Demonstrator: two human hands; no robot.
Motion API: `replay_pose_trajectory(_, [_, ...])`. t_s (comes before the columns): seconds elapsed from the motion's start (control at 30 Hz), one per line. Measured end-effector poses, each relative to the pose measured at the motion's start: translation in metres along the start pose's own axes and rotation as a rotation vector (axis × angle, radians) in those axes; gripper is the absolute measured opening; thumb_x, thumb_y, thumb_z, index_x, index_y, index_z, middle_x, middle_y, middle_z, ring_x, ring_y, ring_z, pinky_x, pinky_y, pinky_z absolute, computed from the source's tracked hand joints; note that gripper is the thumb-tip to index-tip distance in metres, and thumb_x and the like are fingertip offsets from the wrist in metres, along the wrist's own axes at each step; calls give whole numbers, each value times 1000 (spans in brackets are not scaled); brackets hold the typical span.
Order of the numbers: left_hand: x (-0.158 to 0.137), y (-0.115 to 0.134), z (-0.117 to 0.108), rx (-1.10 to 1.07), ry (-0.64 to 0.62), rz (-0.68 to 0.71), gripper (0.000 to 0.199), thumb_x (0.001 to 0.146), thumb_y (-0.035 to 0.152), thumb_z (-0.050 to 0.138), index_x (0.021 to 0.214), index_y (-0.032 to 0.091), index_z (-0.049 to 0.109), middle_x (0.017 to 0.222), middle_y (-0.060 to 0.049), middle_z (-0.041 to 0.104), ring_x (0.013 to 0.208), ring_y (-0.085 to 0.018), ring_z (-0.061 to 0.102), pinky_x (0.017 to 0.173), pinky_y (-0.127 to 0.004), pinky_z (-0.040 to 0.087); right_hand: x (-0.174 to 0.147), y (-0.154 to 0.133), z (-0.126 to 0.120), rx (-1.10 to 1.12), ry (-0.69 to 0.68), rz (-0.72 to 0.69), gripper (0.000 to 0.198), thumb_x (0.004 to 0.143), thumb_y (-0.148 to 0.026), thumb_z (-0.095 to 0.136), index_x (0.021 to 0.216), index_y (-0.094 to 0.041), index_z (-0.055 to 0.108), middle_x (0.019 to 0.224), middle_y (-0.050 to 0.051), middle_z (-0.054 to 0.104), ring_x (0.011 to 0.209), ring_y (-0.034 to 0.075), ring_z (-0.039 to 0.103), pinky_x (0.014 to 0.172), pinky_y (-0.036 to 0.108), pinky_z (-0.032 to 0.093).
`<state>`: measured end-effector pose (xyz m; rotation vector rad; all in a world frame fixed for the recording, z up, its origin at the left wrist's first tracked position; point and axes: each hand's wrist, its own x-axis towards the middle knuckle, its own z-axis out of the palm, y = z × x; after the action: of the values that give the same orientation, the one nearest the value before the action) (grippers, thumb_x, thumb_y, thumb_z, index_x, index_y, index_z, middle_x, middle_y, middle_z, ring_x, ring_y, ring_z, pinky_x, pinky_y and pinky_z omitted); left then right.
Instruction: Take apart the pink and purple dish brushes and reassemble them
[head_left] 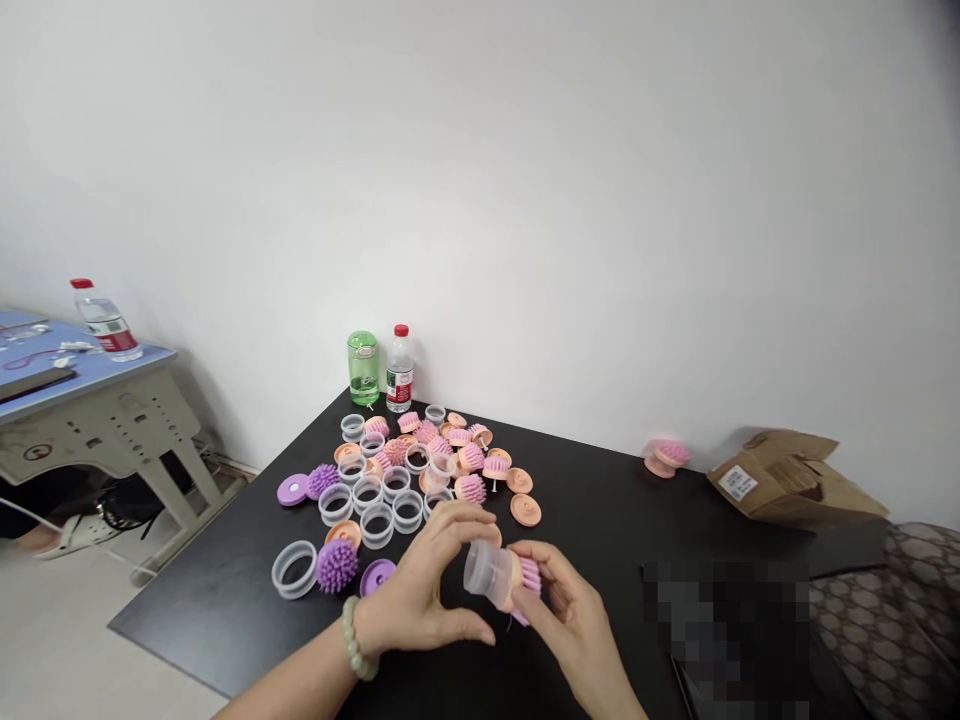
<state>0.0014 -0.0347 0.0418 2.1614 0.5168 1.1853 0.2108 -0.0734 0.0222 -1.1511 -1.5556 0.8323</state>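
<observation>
My right hand [574, 615] grips a scrub brush head [529, 578] with pink bristles and a peach base, tilted on its side. A translucent ring [487, 572] sits against the peach base, facing left. Curved around the ring's left side is my left hand [431, 580], its thumb and fingers apart; whether a fingertip touches the ring I cannot tell. Close to my left wrist lie a purple bristle head [337, 566], a purple disc [376, 577] partly hidden by the hand, and a larger clear ring [295, 570].
Behind my hands spread several clear rings [377, 524], pink bristle heads [471, 488] and peach discs [526, 510] on the black table [225, 610]. A green container [364, 368] and a water bottle [400, 370] stand by the wall. Rightward are an assembled brush [666, 457] and a paper bag [795, 480].
</observation>
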Motion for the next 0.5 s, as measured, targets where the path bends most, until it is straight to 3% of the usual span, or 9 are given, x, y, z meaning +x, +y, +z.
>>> replay_pose_trajectory(0.07, [-1,-1,1,-30,12,-96,64,82,69,61,125,23,55,121,-12,60,111,-28,56,97,-43,44,-1,0,1,-20,12,-39,27,83,-40,70,104,-24,67,98,5,72,89,22,70,78,28,55])
replay_pose_trajectory(0.17, [-1,-3,3,-7,54,-145,51,85,65,61,112,22,59,106,-8,63,96,-24,59,86,-38,47,-1,1,0,-58,15,-39,27,84,-40,69,106,-24,66,98,5,73,91,23,71,79,28,56])
replay_pose_trajectory(0.33, [-1,-8,5,109,62,-32,47,82,58,70,110,21,58,105,-9,64,96,-25,57,88,-40,46,0,4,2,-132,54,-20,27,82,-38,71,103,-22,66,94,4,76,85,23,73,74,28,58])
replay_pose_trajectory(0.5, [-4,-11,12,322,-67,-42,32,88,26,68,117,22,56,113,-10,64,106,-28,53,95,-44,44,0,4,15,-328,157,-139,21,76,-26,71,95,-23,66,90,3,73,82,22,71,76,30,58])
